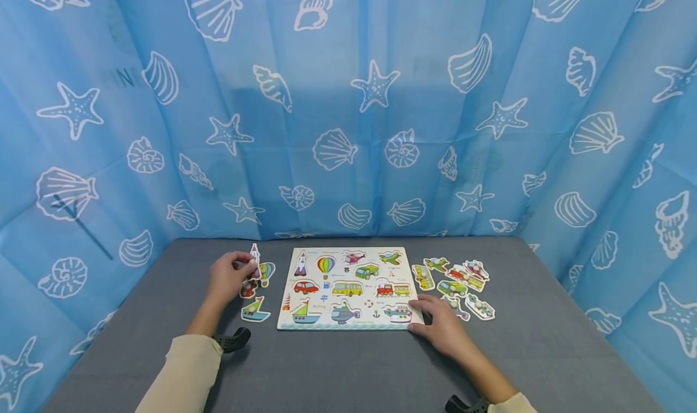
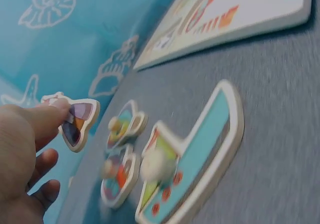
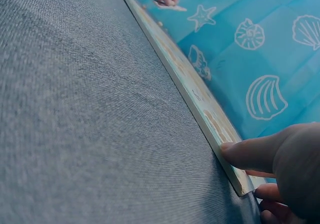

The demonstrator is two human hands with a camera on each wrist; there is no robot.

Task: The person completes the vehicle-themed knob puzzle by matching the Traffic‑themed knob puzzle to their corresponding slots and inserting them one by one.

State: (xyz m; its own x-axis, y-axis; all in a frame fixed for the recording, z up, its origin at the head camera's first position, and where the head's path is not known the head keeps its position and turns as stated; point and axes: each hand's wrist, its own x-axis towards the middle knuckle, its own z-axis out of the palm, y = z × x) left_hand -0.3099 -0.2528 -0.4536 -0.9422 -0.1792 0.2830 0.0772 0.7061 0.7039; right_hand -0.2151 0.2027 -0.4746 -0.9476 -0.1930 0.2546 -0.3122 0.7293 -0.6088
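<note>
One rocket piece (image 1: 255, 251) at the fingertips (image 2: 60, 104) of the left hand (image 1: 230, 275)

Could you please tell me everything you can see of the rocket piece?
The rocket piece is a flat, pale-edged cutout, seemingly wooden, with purple, orange and dark patches near its tail. The left hand pinches it clear of the table, left of the puzzle board, nose uppermost in the head view; the hand hides part.

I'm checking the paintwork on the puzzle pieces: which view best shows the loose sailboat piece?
The left wrist view: the sailboat piece appears large and close, its red hull spots clear, though the bottom edge crops it slightly. The head view shows it whole but small; the right wrist view doesn't show it.
</note>
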